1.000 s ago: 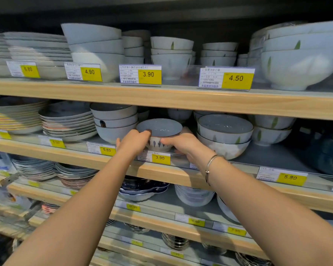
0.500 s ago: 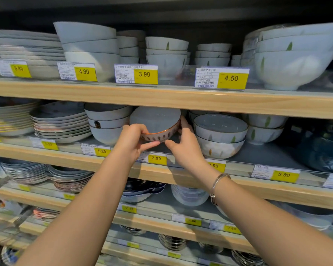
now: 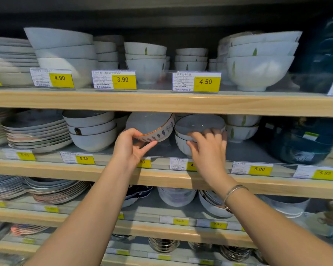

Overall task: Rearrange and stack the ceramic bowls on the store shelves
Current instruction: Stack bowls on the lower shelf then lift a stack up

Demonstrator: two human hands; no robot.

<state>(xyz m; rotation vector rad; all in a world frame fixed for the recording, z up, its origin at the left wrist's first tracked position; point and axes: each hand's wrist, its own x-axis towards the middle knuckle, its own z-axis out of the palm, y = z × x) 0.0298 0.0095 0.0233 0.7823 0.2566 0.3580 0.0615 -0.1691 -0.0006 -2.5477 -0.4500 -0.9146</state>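
Observation:
My left hand [image 3: 132,145] holds a small patterned bowl [image 3: 152,127] with an orange rim, lifted off the second shelf [image 3: 161,177] and tipped toward me. My right hand [image 3: 208,146] grips the stack of two leaf-patterned bowls [image 3: 198,125] just to its right, fingers wrapped over the upper bowl's rim and side. Both arms reach in from the bottom of the head view.
A stack of three bowls [image 3: 90,129] and a pile of plates [image 3: 37,131] stand left of my hands. Small leaf bowls [image 3: 240,127] and dark blue bowls [image 3: 304,143] stand to the right. The upper shelf [image 3: 161,101] hangs close overhead. Price tags line each shelf edge.
My left hand alone now holds the patterned bowl, lifted and tipped further. My right hand let go of it and moved right onto the two-bowl stack.

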